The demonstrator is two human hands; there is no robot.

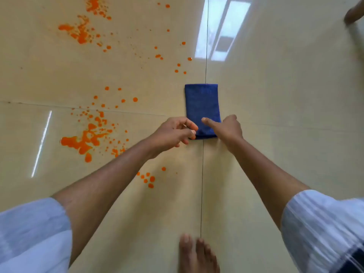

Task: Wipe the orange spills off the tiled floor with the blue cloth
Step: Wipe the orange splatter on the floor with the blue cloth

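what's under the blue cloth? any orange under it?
The folded blue cloth lies flat on the tiled floor, straddling a grout line. No orange shows at its edges; the nearest orange spills sit just beyond its far end. The floor under it is hidden.

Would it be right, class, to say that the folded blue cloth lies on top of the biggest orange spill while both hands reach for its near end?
Not quite. In the head view the folded blue cloth lies on clean tile across a grout line, to the right of the biggest orange spill, not on it. The rest holds: the left hand and right hand reach for its near end.
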